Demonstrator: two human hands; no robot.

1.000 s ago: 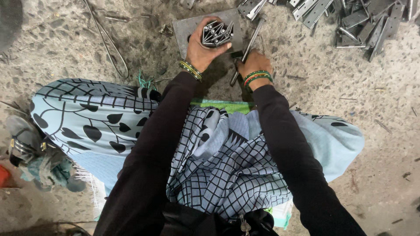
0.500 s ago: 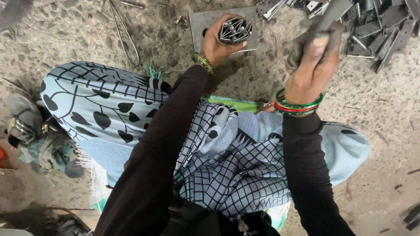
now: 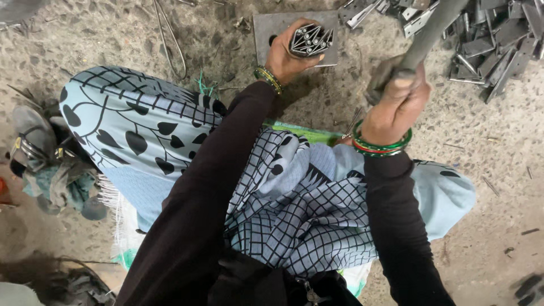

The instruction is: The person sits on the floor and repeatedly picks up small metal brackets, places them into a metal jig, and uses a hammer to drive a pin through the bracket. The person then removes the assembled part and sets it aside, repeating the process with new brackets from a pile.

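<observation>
The left hand (image 3: 286, 54) grips a bundle (image 3: 310, 39) of thin grey metal strips, stood on end on a flat steel plate (image 3: 266, 28) on the floor. The right hand (image 3: 396, 102) is clenched around a grey rod (image 3: 433, 31), raised to the right of the bundle, its long axis slanting up and away. The bundle lies forward and left of the right hand, strip ends showing as folded V shapes.

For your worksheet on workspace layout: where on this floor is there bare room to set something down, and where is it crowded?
Bare concrete floor lies below the pile of metal pieces and right of the right hand; more lies upper left, left of the bent wire. It is crowded around the metal plate under the left hand and its bundle.
</observation>
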